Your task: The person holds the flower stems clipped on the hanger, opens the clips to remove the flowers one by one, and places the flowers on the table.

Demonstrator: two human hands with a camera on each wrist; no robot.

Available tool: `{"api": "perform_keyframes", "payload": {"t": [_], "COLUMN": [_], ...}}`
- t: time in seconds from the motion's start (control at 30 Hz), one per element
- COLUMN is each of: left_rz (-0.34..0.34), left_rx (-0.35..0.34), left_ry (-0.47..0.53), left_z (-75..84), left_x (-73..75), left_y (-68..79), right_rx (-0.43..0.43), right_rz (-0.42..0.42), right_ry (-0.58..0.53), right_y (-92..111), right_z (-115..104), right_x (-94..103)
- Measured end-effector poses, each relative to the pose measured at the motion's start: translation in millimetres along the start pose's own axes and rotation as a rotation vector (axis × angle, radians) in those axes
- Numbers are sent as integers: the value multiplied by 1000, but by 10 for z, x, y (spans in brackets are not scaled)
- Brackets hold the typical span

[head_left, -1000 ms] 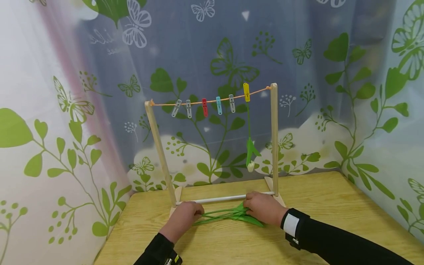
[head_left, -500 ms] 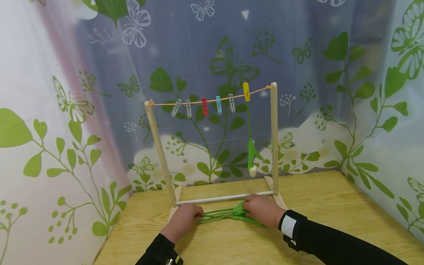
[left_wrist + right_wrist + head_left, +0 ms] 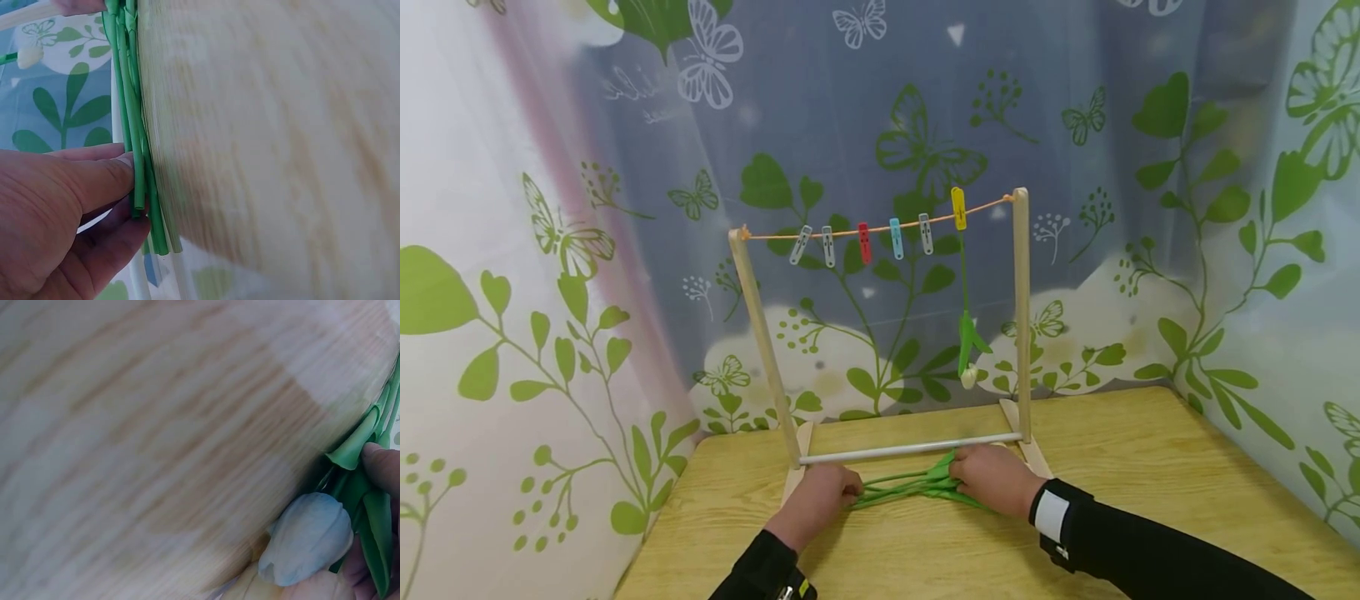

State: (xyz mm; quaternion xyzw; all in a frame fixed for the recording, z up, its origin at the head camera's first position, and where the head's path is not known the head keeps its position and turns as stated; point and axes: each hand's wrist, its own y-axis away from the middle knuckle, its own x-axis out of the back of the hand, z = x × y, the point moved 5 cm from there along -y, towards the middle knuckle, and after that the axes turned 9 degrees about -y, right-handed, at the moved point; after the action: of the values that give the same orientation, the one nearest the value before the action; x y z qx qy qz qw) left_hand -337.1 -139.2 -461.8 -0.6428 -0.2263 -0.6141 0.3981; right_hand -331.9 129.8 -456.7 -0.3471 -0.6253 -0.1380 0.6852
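Note:
A bunch of artificial tulips lies low over the table, in front of the white bottom bar. Near the cut ends, my left hand pinches the green stems between thumb and fingers. At the other end my right hand grips the leaves. A pale white tulip head shows beside its fingers, with cream and pinkish petals below; in the head view the right hand hides these heads. Another white tulip hangs head down from a yellow clothespin.
An orange cord runs between two wooden posts of a stand. Several other clothespins sit on it, including a red one and a light blue one. A patterned curtain backs the wooden table.
Both hands stay on the bunch, with only slight shifts; the right hand has moved a little lower. The hanging tulip swung slightly right and back.

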Motion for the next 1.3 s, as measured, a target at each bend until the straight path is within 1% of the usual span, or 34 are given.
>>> {"api": "perform_keyframes", "payload": {"t": [0.23, 0.63, 0.73, 0.9, 1.0, 1.13, 1.3], "left_rz": [-14, -47, -43, -32, -32, -35, -38], "left_rx": [-4, 8, -3, -35, -43, -48, -60], "left_ry": [-1, 0, -15, -46, -51, -66, -117], "left_z": [9, 27, 40, 78, 97, 105, 105], "left_x": [7, 18, 30, 60, 72, 73, 48], "left_y": [7, 8, 6, 9, 16, 9, -26], "right_rx": [-25, -39, -36, -5, 10, 8, -1], "right_rz": [-13, -25, -21, -27, -28, -24, -22], "right_ry": [-22, 12, 33, 72, 73, 76, 68], "right_y": [-10, -25, -23, -12, -8, -20, -32], "right_z": [-39, -68, -79, -111, -128, -122, -110], "right_x": [41, 32, 43, 72, 87, 80, 84]}}
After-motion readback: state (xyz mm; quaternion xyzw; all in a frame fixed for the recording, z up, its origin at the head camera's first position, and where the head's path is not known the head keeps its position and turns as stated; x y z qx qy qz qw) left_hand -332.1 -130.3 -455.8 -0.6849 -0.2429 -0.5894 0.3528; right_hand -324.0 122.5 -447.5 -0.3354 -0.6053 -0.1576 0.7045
